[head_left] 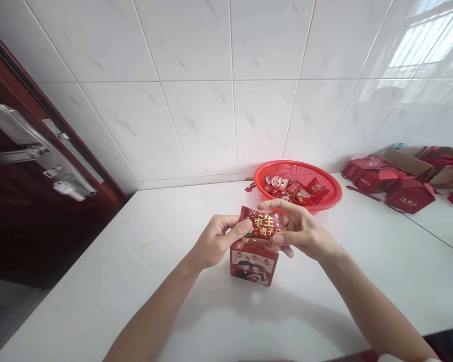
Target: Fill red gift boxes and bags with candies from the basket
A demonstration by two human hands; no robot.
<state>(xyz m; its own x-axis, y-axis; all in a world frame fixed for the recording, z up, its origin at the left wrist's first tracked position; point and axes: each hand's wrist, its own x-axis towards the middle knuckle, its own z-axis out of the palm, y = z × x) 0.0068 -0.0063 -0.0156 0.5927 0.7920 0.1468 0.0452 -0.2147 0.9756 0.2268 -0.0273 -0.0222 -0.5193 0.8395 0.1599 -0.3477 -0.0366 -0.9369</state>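
Above the printed box (254,264), left hand (219,239) and right hand (304,229) half-curl, pinching a red packet (263,224) at its ends — likely light, slippery, crushable, best gripped by the crimps — with the basket (334,193) at one o'clock.

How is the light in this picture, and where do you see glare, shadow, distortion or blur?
Head view: window glare on the wall tiles, upper right; soft shadows on the white tabletop near the arms; dark door, leaning from wide-angle distortion. Same view: large lettering on the held red packet reads clearly; lettering on the far-right red boxes looks soft.
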